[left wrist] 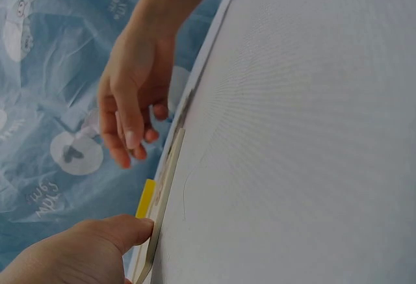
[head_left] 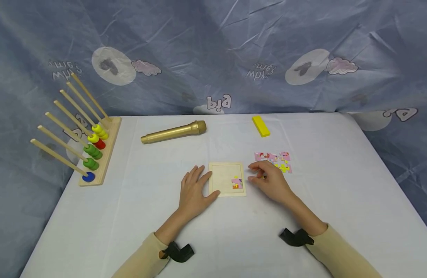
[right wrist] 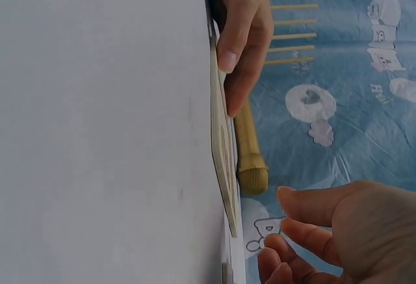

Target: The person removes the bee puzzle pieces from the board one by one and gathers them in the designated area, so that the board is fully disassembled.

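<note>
A square wooden puzzle board (head_left: 222, 179) with a raised rim lies on the table. A small pink puzzle piece with yellow and orange parts (head_left: 237, 183) sits in its lower right area. My left hand (head_left: 194, 193) rests at the board's left side, fingers spread, thumb (left wrist: 138, 230) on the rim. Over the table just right of the board is my right hand (head_left: 271, 182), its fingers loosely bent. In the right wrist view a gap shows between its thumb (right wrist: 305, 203) and fingers, with nothing held. Several colourful puzzle pieces (head_left: 284, 168) lie beside and partly behind that hand.
Behind the board lies a gold microphone (head_left: 173, 132). A yellow block (head_left: 261, 126) is near the table's back edge. At the left stands a wooden bead rack (head_left: 109, 154) with tilted pegs and coloured rings. Patterned blue cloth (head_left: 185, 46) hangs behind the white table (head_left: 338, 193).
</note>
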Available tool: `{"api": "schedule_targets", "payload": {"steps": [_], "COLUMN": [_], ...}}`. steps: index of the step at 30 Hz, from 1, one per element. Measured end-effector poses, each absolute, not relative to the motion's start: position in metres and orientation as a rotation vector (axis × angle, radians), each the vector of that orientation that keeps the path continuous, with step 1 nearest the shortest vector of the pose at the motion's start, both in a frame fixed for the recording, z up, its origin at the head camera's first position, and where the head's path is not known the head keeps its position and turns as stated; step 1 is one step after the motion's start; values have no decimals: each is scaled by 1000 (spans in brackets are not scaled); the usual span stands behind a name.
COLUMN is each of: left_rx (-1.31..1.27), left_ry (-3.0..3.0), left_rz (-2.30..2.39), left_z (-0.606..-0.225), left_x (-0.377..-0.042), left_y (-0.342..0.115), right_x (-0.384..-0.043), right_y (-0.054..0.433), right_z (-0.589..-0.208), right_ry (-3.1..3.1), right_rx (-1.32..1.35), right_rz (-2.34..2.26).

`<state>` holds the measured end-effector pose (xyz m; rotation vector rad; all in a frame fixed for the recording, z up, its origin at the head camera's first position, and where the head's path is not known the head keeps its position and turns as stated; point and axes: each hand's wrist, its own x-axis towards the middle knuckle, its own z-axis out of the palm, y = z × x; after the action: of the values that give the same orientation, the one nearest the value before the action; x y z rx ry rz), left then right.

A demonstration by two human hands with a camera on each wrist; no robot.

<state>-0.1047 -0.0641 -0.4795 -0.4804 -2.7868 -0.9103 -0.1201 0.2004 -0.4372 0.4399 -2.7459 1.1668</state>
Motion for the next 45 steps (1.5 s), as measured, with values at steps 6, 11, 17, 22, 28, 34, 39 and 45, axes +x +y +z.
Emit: {"api": "schedule_targets", "payload": {"steps": [6,11,17,22,28,34,39,45], "left_rx": [-482,-491,-487,-487,-482,-485,-487,-486], "left_ry": [-2786,-2781,-2781,-2784,-2791,-2786,-2788,-2785], "left_rz": [-895,-891,-884,-884,-891,-891,-884,-883], "left_z": [-480,-480,-481,-482,-481,-480,-481,-481], "left_x": [-105,-105,-106,-106,-106,-105,-106,-106], "left_y": [-64,-64,-64,-64,-64,-64,-65,-65], "right_x": [-120,-119,-118,-118,-118,-118,-119,-118], "right_y": [173,163,162,163,164,163,162,162], "right_z": [-437,-435,-434,-436,-438,-439,-440,-442], "right_ry": [-2763,-2783,-2829,-2822,-2842,-2922,-2957,-2968], "right_rx": [627,680,652,656,645,628,629,638], "right_rz": [1150,1157,1123,1110,1088,998,968,962]}}
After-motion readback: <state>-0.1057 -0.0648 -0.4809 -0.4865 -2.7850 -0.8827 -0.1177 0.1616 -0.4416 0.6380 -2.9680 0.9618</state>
